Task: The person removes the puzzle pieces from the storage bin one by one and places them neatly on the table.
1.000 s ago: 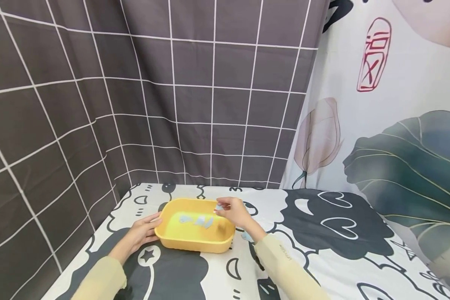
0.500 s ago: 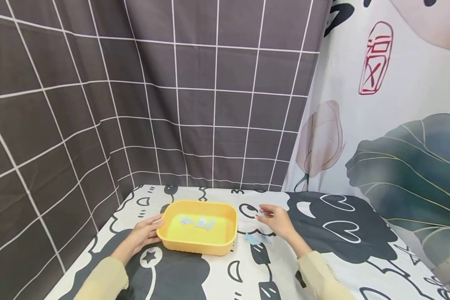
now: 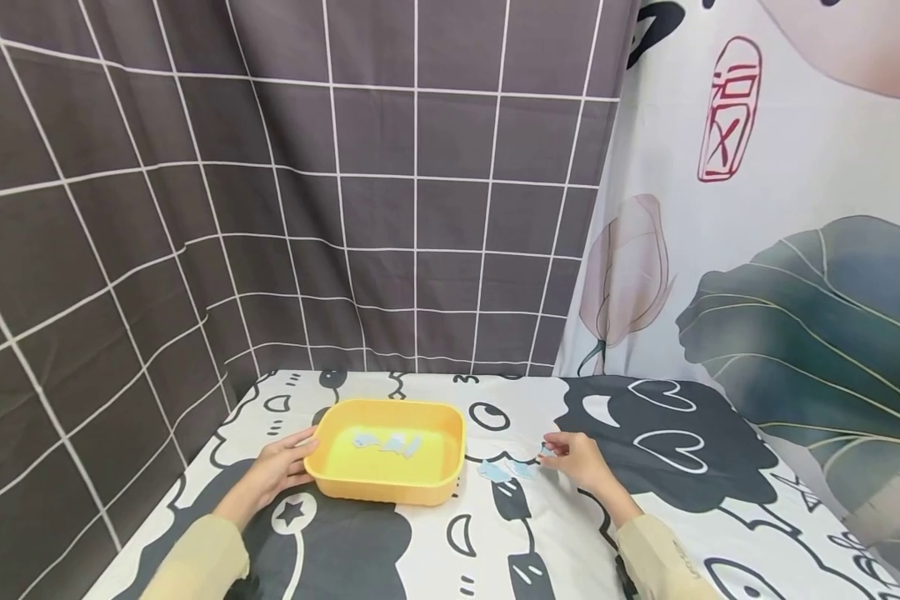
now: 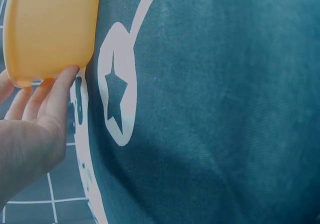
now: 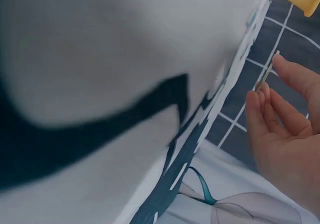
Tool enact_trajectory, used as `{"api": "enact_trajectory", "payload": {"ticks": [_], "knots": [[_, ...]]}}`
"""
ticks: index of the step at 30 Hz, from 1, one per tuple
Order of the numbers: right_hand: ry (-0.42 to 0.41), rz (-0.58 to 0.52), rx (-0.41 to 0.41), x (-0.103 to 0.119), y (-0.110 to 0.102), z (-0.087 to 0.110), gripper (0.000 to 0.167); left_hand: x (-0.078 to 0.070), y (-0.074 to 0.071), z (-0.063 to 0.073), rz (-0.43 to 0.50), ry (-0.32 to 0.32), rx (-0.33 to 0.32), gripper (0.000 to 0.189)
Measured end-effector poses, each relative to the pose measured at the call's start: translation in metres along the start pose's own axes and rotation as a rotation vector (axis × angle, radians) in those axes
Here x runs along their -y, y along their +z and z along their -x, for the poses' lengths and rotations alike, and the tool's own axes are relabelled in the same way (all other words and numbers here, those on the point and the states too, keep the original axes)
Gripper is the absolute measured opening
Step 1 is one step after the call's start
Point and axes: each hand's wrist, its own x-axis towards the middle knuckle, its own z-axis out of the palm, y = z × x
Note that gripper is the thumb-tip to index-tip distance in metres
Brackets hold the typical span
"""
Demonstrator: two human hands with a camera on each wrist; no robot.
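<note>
A yellow basin [image 3: 375,492] with rounded corners sits on the patterned cloth, several small flat light-blue pieces [image 3: 393,444] lying on its floor. My left hand [image 3: 276,468] rests its fairly straight fingers against the basin's left end. In the left wrist view these fingers [image 4: 61,91] touch the outer wall near the bottom edge. To the basin's right, my right hand [image 3: 579,460] pinches another thin light-blue piece [image 5: 267,74] between thumb and fingertips, seen edge-on in the right wrist view. Just left of that hand, more light-blue pieces [image 3: 504,469] lie on the cloth.
The white-and-dark cartoon cloth [image 3: 465,575] covers the work surface. Behind it hangs a dark curtain [image 3: 450,217] with white grid lines. A pale curtain [image 3: 637,333] with plant prints hangs at the right.
My right hand has moved right from above the basin, carrying the thin light-blue piece, and has come down beside the pieces on the cloth. My left hand keeps its place on the basin.
</note>
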Motion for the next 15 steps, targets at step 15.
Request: {"api": "enact_trajectory", "payload": {"ticks": [15], "knots": [[0.032, 0.002, 0.040, -0.0063, 0.0062, 0.0006, 0.036, -0.0009, -0.0009, -0.0015, -0.005, 0.000, 0.017, 0.066]]}}
